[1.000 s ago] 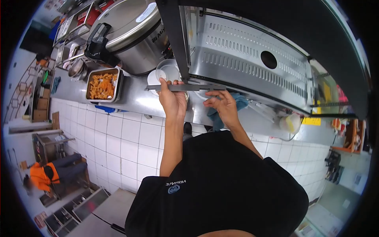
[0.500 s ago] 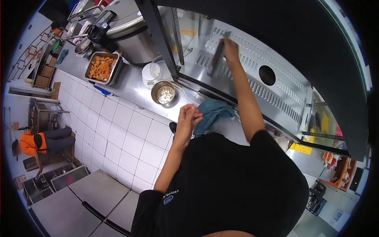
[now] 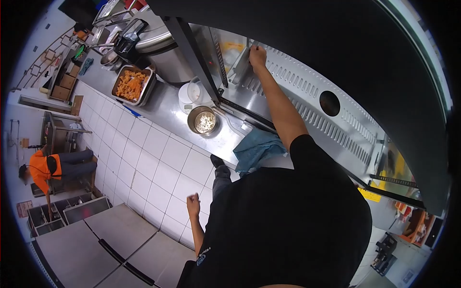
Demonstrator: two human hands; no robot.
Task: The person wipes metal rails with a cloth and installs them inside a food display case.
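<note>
My right hand [image 3: 258, 56] is inside the glass-sided metal cabinet [image 3: 307, 89], closed on one end of a grey metal strip [image 3: 241, 66] beside the cabinet's left side wall. My left hand [image 3: 193, 204] hangs low over the tiled floor, small in view, with its fingers curled and nothing visible in them. A blue-green cloth [image 3: 257, 149] lies on the steel counter's edge in front of the cabinet. Left of it stands a metal pot [image 3: 201, 120] with pale pieces inside. Behind the pot is a white scale [image 3: 185, 98] bearing a clear round container [image 3: 194, 91].
A steel tray [image 3: 151, 91] of orange fried pieces [image 3: 132, 85] stands on the counter [image 3: 165, 108], near a large cooker [image 3: 173, 65]. Far left, a person in orange [image 3: 45, 168] reaches into metal bins [image 3: 48, 222]. The cabinet's black top [image 3: 365, 62] juts over its shelf.
My right hand has carried the strip to the cabinet's left wall, after both hands were at it over the counter. My left hand has let go and dropped down and to the left.
</note>
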